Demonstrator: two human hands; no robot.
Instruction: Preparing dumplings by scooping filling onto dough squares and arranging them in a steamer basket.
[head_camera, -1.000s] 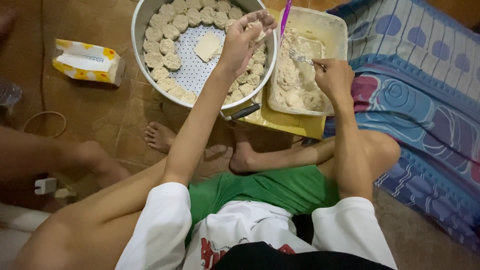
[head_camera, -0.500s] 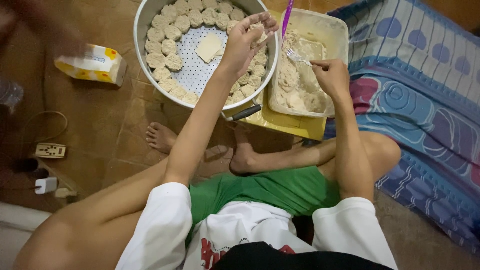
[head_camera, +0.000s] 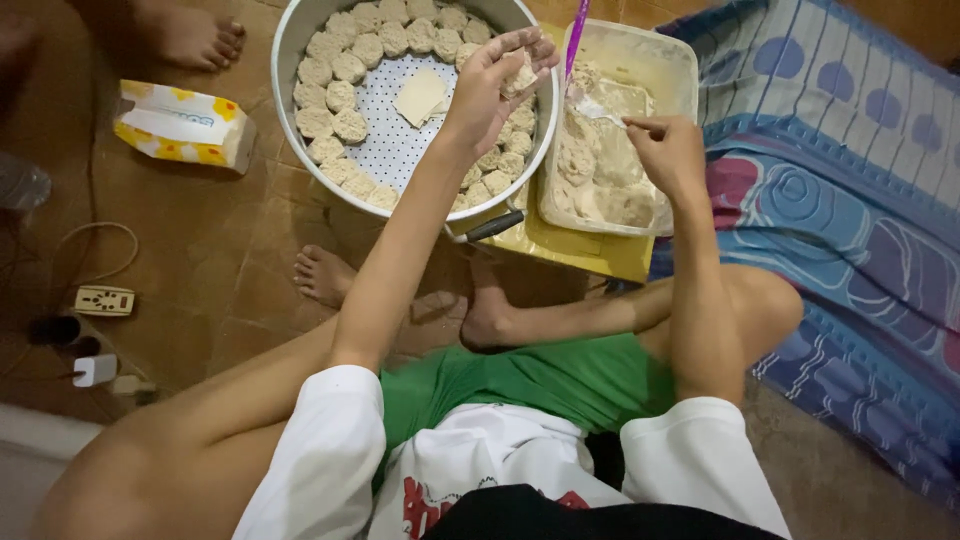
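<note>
Dumpling (head_camera: 520, 72) in left hand (head_camera: 490, 85), over steamer pot (head_camera: 300, 40)

The steamer pot (head_camera: 290, 60) was dull brushed metal, the tub (head_camera: 680, 70) cloudy matt plastic, the floor (head_camera: 220, 260) rough brown tile.

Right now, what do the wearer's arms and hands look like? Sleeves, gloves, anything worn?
Both arms are bare from the upper arm down, with short white sleeves ending above the elbows. The left hand and right hand are bare: no gloves, and no watch, bracelet or rings that I can see.
</note>
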